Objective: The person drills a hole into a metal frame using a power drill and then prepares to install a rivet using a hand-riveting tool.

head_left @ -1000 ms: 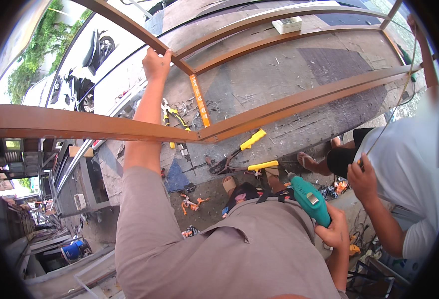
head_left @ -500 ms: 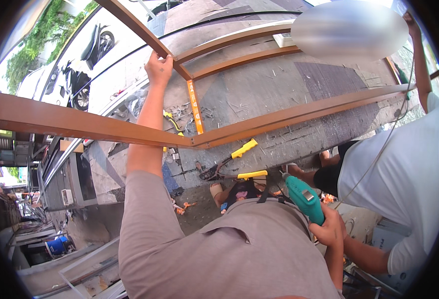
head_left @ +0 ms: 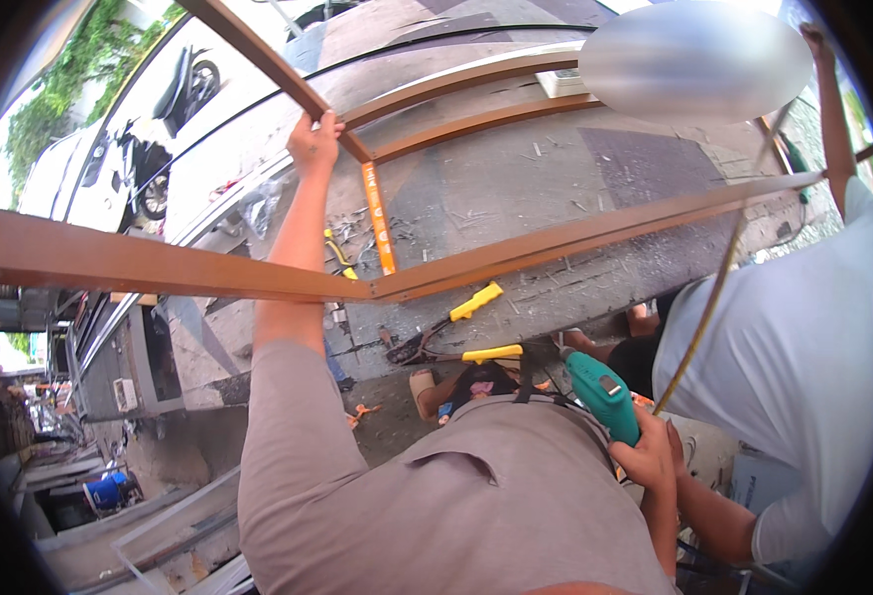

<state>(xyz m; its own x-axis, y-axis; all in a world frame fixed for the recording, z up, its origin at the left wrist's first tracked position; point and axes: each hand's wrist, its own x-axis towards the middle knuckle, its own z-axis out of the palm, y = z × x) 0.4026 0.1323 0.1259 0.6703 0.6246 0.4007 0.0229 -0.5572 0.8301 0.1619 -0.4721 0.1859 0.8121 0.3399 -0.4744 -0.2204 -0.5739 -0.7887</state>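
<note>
My left hand (head_left: pixel 315 141) is closed around a brown metal bar of a large frame (head_left: pixel 575 236), close to where several bars meet. An orange crosspiece (head_left: pixel 378 218) joins that spot to a nearer corner, where two long brown bars meet above my left forearm. My right hand (head_left: pixel 645 458) grips a teal power drill (head_left: pixel 600 397) low at my right side. The drill's tip points up and left, apart from the frame. A yellowish cord (head_left: pixel 714 297), partly blurred, runs down toward my right hand.
Yellow-handled cutters (head_left: pixel 446 332) lie at the worktable's near edge; another yellow-handled tool (head_left: pixel 339 255) lies near the orange crosspiece. Metal scraps litter the table (head_left: pixel 506 188). A co-worker in a white shirt (head_left: pixel 774 317) stands close on my right, one arm raised near the frame's far end.
The frame and my left hand appear slightly farther left, along with the rest of the view. The cord on the right has swung and now looks blurred. Both hands keep their grip.
</note>
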